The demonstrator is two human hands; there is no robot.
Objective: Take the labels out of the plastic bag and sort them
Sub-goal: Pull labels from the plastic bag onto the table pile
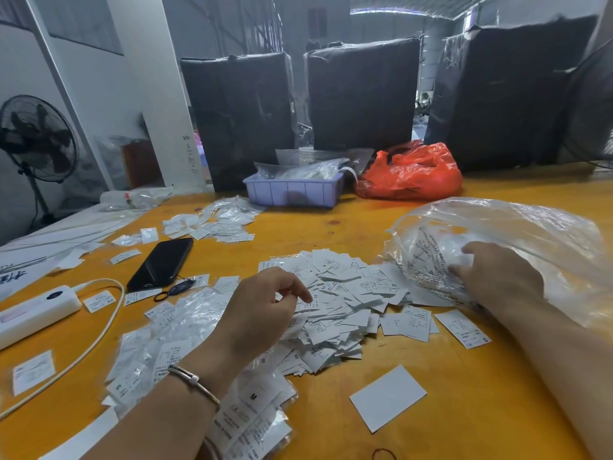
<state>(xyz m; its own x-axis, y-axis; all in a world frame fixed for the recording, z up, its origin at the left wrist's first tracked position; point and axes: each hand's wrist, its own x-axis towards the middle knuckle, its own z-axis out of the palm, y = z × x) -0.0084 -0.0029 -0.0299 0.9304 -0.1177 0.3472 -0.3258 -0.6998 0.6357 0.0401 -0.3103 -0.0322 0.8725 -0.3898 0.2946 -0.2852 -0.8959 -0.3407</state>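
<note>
Two bare hands at an orange table [431, 436], head view.

Hidden or unclear: fine print on the labels is illegible; only size letters read, such as S, M and XL. Right forearm runs out of frame at the lower right. Contents of the lilac tray [292, 192] and the red bag [411, 177] cannot be made out. Three black-wrapped bales [361, 94] block the room behind. A white slab at the left edge [33, 310], with a cable attached, is cut off.

Plastic bag [491, 240]: clear, crumpled, printed with dark text, lying on its side at the right of the table. Right hand [497, 277] rests on its mouth, fingers curled into the film and gripping it; the fingertips are partly veiled by the plastic.

Labels [335, 307]: small white paper rectangles with black print, heaped loose at table centre, just beside the bag's mouth and touching it. One blank white card [388, 398] lies apart, nearer the camera. More labels, sleeved in clear film [172, 330], lie left of the heap and under the left wrist.

Left hand [262, 310]: over the heap's left edge, fingers bent downward, forefinger tip touching the top labels; whether it pinches one cannot be told. Wrist bears a thin bangle [194, 381].

Black phone [161, 263]: flat, left of centre.
</note>
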